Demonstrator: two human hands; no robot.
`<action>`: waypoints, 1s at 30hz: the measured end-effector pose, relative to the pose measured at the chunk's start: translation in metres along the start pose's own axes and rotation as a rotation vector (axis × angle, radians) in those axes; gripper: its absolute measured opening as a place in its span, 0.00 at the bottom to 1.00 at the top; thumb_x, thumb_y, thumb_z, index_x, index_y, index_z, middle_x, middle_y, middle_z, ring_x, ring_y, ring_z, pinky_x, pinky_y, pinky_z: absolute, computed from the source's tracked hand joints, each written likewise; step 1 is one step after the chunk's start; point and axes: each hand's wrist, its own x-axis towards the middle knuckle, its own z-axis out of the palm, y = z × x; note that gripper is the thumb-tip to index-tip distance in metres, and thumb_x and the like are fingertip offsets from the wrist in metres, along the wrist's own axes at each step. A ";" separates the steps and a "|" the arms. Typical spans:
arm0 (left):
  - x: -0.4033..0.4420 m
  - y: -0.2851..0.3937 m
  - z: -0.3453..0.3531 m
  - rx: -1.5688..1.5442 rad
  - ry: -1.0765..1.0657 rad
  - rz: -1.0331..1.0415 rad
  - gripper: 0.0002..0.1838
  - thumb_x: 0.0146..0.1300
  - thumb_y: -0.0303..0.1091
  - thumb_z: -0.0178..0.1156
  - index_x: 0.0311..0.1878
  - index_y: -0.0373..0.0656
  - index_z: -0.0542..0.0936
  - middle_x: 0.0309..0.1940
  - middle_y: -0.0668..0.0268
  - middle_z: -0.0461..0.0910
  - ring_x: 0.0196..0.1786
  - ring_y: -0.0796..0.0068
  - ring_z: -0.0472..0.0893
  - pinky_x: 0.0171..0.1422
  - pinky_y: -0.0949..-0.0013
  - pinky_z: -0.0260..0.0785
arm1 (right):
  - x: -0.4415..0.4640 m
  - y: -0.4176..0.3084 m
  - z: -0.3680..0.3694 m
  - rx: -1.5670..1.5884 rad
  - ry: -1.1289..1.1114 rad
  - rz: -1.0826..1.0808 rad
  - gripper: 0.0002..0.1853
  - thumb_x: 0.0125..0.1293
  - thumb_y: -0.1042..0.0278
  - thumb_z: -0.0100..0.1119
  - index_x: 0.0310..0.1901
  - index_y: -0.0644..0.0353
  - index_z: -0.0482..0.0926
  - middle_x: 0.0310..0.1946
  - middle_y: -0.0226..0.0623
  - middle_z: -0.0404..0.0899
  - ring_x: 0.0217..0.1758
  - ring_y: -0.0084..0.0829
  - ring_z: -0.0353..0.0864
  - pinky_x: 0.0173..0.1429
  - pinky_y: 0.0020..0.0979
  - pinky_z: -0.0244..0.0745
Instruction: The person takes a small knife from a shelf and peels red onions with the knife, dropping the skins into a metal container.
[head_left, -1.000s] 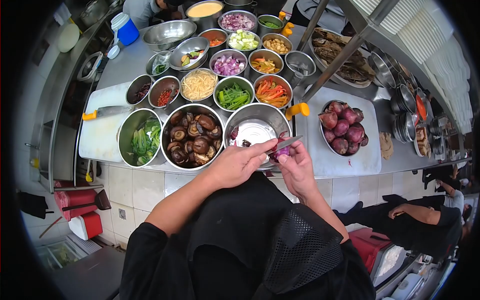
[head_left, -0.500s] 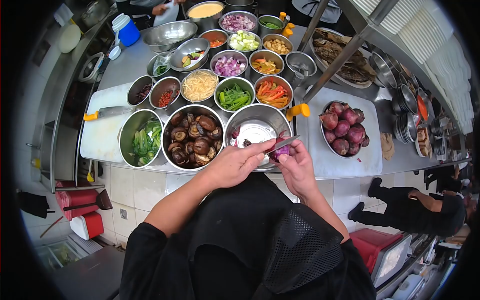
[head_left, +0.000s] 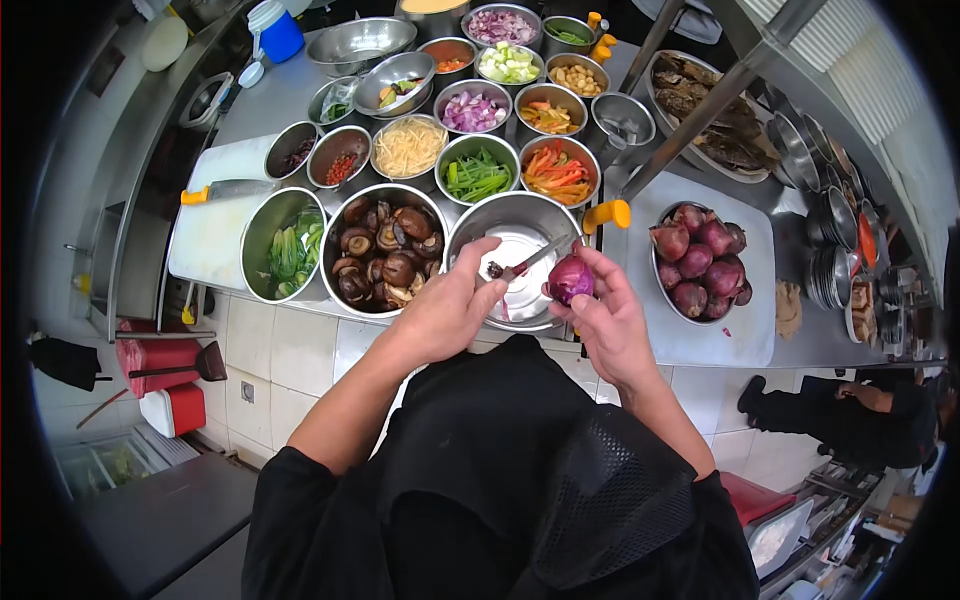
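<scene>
My left hand [head_left: 448, 308] is closed around a small paring knife [head_left: 541, 257], whose blade points up and to the right. In my right hand [head_left: 614, 322] I hold a shiny purple red onion [head_left: 571, 280] between thumb and fingers, a little right of the blade. Both hands are over the near side of a metal pot [head_left: 478, 222] with scraps of onion skin in it. To the right, a bowl of whole red onions [head_left: 700, 258] stands on a white cutting board [head_left: 745, 335].
Left of the pot are a pot of mushrooms [head_left: 388, 248] and a pot of leafy greens [head_left: 290, 255]. Behind stand several bowls of cut vegetables. A kitchen knife [head_left: 235, 190] lies on the left board [head_left: 205, 240]. A metal post [head_left: 690, 125] rises at the right.
The knife has come away from the onion, which now shows smooth purple skin. My left hand has moved left and down. The view has shifted slightly.
</scene>
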 end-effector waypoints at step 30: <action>0.016 -0.028 -0.013 0.045 -0.020 0.515 0.23 0.70 0.32 0.53 0.68 0.48 0.73 0.40 0.51 0.84 0.39 0.52 0.85 0.47 0.60 0.76 | 0.024 0.024 0.027 -0.081 0.108 0.052 0.28 0.66 0.77 0.59 0.67 0.62 0.64 0.58 0.37 0.73 0.60 0.30 0.76 0.61 0.36 0.77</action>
